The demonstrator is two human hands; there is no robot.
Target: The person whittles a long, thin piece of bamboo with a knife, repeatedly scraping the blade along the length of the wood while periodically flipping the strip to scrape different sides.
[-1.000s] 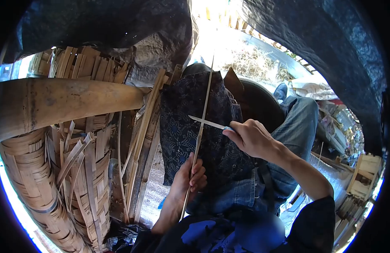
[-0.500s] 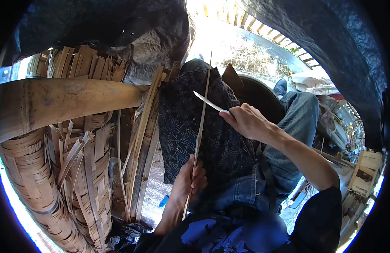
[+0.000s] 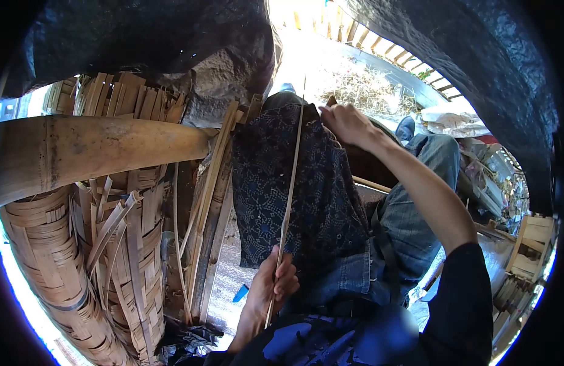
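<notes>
Strip (image 3: 295, 165) runs from 6 to 12 o'clock over patterned cloth (image 3: 257, 183), clasped by left hand (image 3: 271, 283), apparently part-worked, slender beyond a rougher stretch, remainder undetermined; right hand (image 3: 350, 125) curled between 1 and 2 o'clock, contents unverifiable

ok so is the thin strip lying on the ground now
No, the left hand grips the thin strip near its lower end, above the patterned cloth.

We wear a dark short-sleeved shirt (image 3: 462, 299) with a blotchy blue print (image 3: 294, 338), faded blue jeans (image 3: 423, 213) and a dark shoe (image 3: 405, 129).
</notes>
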